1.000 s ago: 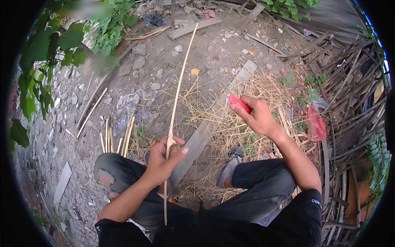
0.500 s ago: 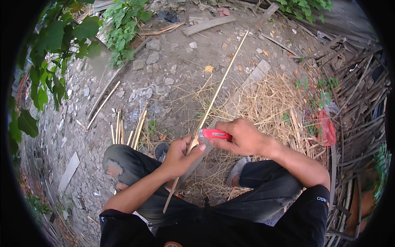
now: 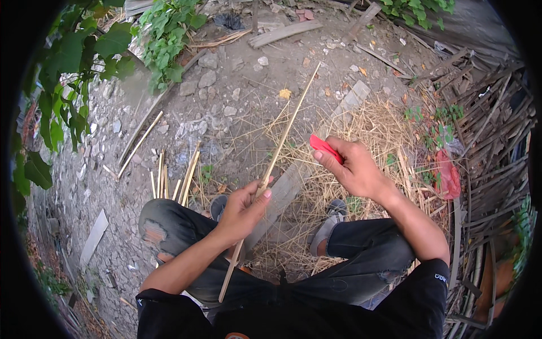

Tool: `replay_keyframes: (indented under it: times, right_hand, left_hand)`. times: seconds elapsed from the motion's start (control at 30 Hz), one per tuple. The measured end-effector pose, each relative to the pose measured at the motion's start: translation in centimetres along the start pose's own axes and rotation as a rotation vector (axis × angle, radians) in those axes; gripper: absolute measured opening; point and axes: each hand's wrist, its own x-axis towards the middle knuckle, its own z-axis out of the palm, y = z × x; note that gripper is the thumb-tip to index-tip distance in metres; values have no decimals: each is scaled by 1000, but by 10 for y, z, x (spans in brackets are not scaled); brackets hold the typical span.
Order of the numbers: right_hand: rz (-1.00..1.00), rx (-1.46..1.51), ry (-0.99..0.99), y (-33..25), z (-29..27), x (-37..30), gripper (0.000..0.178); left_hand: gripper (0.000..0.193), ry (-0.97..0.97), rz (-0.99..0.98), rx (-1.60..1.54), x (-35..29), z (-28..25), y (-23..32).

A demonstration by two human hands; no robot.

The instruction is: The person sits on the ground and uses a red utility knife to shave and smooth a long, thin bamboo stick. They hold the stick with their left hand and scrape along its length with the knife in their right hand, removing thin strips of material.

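The stick [image 3: 280, 147] looks smooth and wooden, the red tool [image 3: 320, 143] plastic.

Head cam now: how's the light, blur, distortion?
Head view: soft, even daylight, no hard shadows on the ground; head view: fisheye, black surround, grey sheet at upper right looks smeared; head view: left hand, stick, right hand and red tool reasonably sharp.

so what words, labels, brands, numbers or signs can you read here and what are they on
Right sleeve: small pale lettering, which I won't copy out.
Left sleeve: pale mark, too small to read.
Shirt front: orange emblem, cut off by the lower edge, unreadable.
Red tool in the right hand: no lettering visible.
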Motion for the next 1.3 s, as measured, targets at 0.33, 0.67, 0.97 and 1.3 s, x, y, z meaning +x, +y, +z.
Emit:
replay_keyframes:
  times: [0.33, 0.67, 0.97, 1.3]
  right_hand:
    - [-64, -127, -412, -16, 44, -10, 45]
    - [417, -62, -15, 45, 4, 37, 62]
    - [41, 8, -291, 20, 30, -3, 55]
    - [519, 128, 476, 182, -40, 37, 57]
  left_hand:
    - [42, 79, 155, 300, -2, 11, 2]
    - [45, -43, 82, 323, -14, 8, 2]
    - [44, -48, 55, 284, -13, 10, 11]
    - [42, -158, 224, 515, -23, 2, -9]
